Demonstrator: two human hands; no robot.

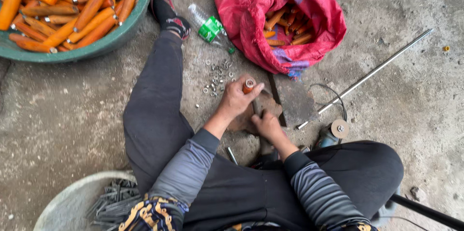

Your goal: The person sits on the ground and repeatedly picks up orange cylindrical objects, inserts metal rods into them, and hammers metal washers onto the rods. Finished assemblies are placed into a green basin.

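Observation:
I sit on a concrete floor with my legs spread. My left hand (237,99) grips an orange wooden handle (248,86) upright, its metal-ringed end facing up. My right hand (267,125) is closed low beside it, just above a rusty flat metal block (270,103); what it holds is hidden. A scatter of small metal rings (218,76) lies on the floor just beyond my left hand.
A green basin (111,42) full of orange handles stands at top left. A red sack (251,28) with more handles lies at top centre. A plastic bottle (209,28), a long steel rod (367,79), a small grinder (333,133) and a grey bowl of dark metal pieces (113,197) surround me.

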